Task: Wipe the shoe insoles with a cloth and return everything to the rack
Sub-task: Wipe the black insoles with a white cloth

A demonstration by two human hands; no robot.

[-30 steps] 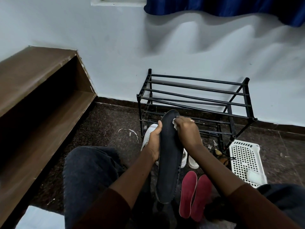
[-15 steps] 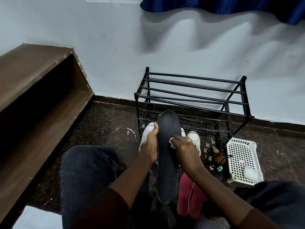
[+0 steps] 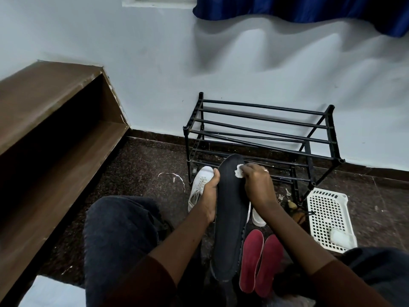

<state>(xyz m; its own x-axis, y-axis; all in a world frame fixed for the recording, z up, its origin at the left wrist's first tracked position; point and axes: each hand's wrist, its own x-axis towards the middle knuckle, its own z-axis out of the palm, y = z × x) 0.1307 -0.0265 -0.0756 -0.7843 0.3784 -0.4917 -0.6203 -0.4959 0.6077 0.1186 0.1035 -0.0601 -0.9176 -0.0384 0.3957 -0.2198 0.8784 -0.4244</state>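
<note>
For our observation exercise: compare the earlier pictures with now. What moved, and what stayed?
The right hand, pinching the cloth, slid down the black insole to its middle, then back up near its top end. The left hand kept gripping the insole's edge; the red insoles stayed on the floor.

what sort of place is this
Most likely a room in a home, perhaps near the entrance: a black shoe rack stands against the painted wall, a blue curtain hangs above, and a white sneaker lies on the speckled stone floor.
</note>
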